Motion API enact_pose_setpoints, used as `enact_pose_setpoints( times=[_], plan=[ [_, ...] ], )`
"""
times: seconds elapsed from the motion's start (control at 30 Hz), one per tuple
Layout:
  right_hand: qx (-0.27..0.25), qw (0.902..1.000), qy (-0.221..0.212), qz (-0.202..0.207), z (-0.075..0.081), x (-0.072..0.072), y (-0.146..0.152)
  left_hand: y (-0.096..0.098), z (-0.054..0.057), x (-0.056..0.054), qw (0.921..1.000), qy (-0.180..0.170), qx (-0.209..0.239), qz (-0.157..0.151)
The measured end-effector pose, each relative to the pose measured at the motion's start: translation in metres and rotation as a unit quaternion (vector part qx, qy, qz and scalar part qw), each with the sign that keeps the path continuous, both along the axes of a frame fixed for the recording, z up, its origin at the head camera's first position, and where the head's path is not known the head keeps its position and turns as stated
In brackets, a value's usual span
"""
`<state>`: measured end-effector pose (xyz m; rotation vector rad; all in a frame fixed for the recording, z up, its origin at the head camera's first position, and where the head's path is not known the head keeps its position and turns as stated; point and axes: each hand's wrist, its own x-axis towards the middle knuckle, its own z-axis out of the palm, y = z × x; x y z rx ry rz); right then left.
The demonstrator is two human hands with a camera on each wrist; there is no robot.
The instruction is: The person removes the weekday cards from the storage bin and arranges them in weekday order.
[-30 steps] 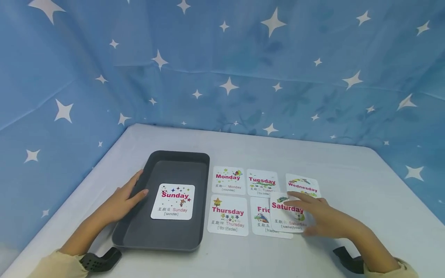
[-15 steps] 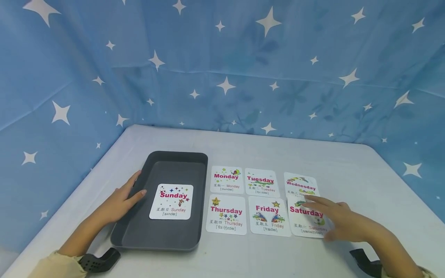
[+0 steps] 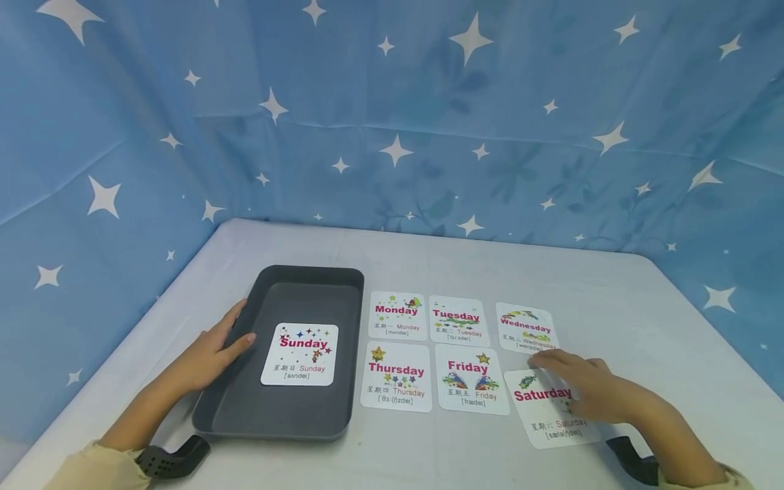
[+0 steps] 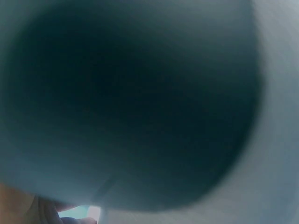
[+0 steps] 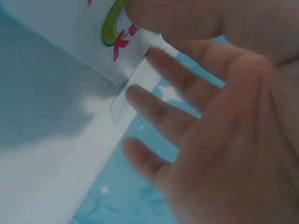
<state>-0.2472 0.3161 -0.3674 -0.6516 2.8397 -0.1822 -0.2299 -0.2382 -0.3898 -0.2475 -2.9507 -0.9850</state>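
My left hand (image 3: pixel 202 357) holds the left edge of a dark grey tray (image 3: pixel 288 418), thumb over the rim and fingers along the outer side. Inside the tray lies the "Sunday" card (image 3: pixel 300 354). A blurred dark shape (image 4: pixel 140 102) fills most of the left wrist view. Over at the right, my right hand (image 3: pixel 597 388) pinches the "Saturday" card (image 3: pixel 539 412), which is turned askew; the thumb lies across its face. In the right wrist view the other fingers (image 5: pixel 154 112) are spread loosely. The hand hides the card's upper right corner.
Beside the tray are cards for "Monday" (image 3: pixel 396 316), "Tuesday" (image 3: pixel 457 321) and "Wednesday" (image 3: pixel 527 327) in a far row. The "Thursday" (image 3: pixel 396 378) and "Friday" (image 3: pixel 471 380) cards form a near row. A star-patterned blue curtain (image 3: pixel 367 88) stands behind the white table (image 3: pixel 429 452).
My right hand has carried the Saturday card right, off the Friday card, then slightly nearer, turning it askew; the Wednesday card is now uncovered. My left hand stays at the tray.
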Motion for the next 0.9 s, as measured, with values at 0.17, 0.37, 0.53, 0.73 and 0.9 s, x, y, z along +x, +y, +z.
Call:
enact_pose_setpoints(
  times=[0.17, 0.37, 0.53, 0.73, 0.9],
  plan=[
    [0.020, 0.9985, 0.048, 0.017, -0.001, 0.002, 0.000, 0.000, -0.003, 0.000, 1.0000, -0.002, 0.007, -0.002],
    [0.028, 0.9978, 0.057, 0.016, -0.004, -0.001, 0.001, -0.001, 0.000, 0.000, 1.0000, -0.002, 0.001, -0.001],
    [0.004, 0.9970, 0.077, 0.002, -0.009, -0.007, 0.003, -0.001, 0.002, -0.001, 1.0000, -0.003, -0.001, 0.000],
    [-0.022, 0.9968, 0.076, -0.003, -0.013, -0.011, 0.008, -0.002, 0.002, -0.001, 1.0000, -0.003, -0.006, 0.003],
    [-0.044, 0.9974, 0.057, 0.005, -0.012, -0.012, 0.009, 0.000, 0.002, -0.002, 1.0000, -0.007, 0.001, 0.000]
  ],
)
